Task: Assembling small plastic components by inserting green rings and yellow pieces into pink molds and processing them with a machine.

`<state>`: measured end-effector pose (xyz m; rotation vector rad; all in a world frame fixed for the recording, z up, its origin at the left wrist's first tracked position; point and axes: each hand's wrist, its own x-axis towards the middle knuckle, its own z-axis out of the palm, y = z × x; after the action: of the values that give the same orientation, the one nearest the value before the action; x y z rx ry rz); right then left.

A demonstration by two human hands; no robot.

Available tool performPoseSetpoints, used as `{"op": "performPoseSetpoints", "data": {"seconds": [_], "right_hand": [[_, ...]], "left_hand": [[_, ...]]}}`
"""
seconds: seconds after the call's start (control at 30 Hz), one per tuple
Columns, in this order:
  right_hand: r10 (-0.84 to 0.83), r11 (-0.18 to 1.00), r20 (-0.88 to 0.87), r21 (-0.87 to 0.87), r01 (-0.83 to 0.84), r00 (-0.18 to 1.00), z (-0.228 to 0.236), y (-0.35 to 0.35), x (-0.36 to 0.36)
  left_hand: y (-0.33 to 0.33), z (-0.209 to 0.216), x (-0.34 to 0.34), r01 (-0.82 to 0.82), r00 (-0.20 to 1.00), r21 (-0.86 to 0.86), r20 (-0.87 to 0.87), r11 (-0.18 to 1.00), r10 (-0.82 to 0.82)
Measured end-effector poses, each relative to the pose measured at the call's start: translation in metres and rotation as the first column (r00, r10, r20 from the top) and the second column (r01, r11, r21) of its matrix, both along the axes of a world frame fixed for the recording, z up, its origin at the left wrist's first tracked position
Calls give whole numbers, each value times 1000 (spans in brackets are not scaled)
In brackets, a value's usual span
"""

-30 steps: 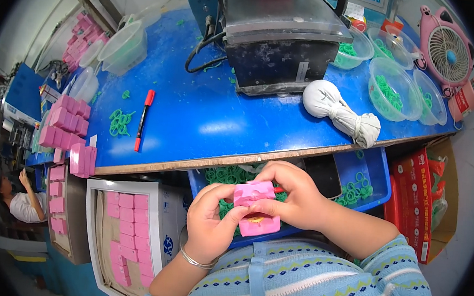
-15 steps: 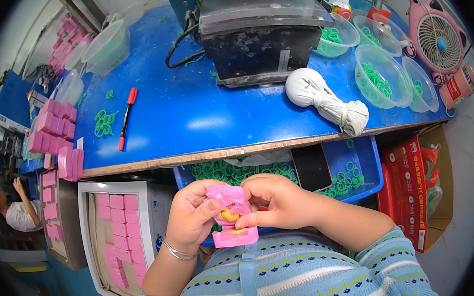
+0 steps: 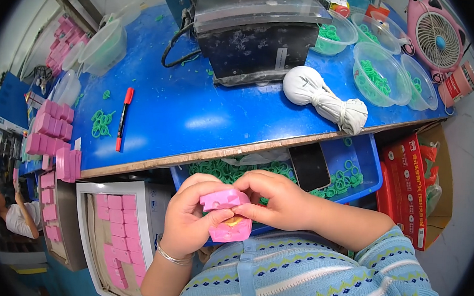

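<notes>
Close to my body, both hands grip a pink rubber mould (image 3: pixel 231 232) split into two parts. My left hand (image 3: pixel 187 216) wraps its left side, thumb pressed against the lower part. From the right, my right hand (image 3: pixel 277 204) pinches it, with the thumb at the gap. A little of a yellow core (image 3: pixel 234 221) shows inside the gap; fingers hide the rest. Below and behind my hands, a blue bin (image 3: pixel 376 178) holds many green wax rings (image 3: pixel 348 179) and a dark phone (image 3: pixel 309 167).
The blue table (image 3: pixel 194 119) bears a red-and-black marker (image 3: pixel 124 119), a black machine (image 3: pixel 255 55), a white tied cloth bundle (image 3: pixel 324 99), bowls (image 3: pixel 382 76) of green rings and a pink fan (image 3: pixel 437 41). Pink blocks fill a white-framed tray (image 3: pixel 119 233). A person (image 3: pixel 23 217) sits far left.
The mould's spread parts have come closer together, so less yellow shows. My left fingers have curled over its top. The person at far left has raised a pink piece.
</notes>
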<state>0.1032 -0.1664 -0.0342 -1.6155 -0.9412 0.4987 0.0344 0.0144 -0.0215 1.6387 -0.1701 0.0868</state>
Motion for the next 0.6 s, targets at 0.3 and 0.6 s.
{"op": "performPoseSetpoints", "data": {"seconds": [0.3, 0.6], "right_hand": [[-213, 966, 267, 203, 161, 940, -6, 5, 2], [-12, 961, -454, 242, 136, 891, -14, 6, -11]], "left_hand": [[-3, 0, -9, -523, 727, 577, 686, 627, -25], [-9, -4, -8, -159, 979, 47, 137, 986, 152]]}}
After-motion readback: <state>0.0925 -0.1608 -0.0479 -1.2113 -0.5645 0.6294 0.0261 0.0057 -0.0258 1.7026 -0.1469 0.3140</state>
